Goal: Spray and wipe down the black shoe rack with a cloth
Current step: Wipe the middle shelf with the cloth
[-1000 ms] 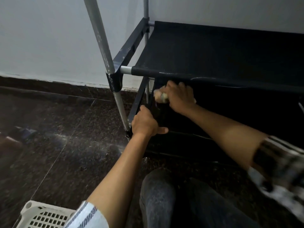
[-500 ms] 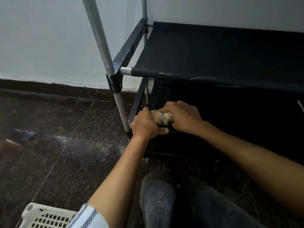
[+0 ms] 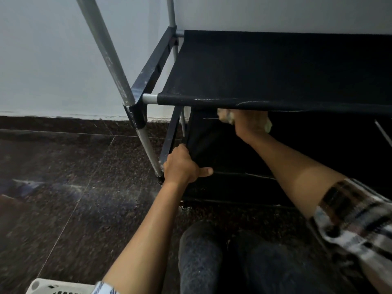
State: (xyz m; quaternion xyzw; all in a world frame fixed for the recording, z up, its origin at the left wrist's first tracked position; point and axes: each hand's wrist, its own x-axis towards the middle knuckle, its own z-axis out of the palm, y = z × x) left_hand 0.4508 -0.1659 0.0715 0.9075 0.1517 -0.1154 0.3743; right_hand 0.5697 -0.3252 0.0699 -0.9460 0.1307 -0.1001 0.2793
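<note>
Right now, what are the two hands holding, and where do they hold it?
The left hand grips the left edge of the shoe rack's black lower fabric. The right hand holds a bunched pale cloth, under the upper shelf.

Dim indoor light — deep shadow under the shelf (image 3: 275, 68), soft blur and wide-angle stretch at the edges

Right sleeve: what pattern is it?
Plaid, dark and white checks on the right sleeve; it shows in the head view.
</note>
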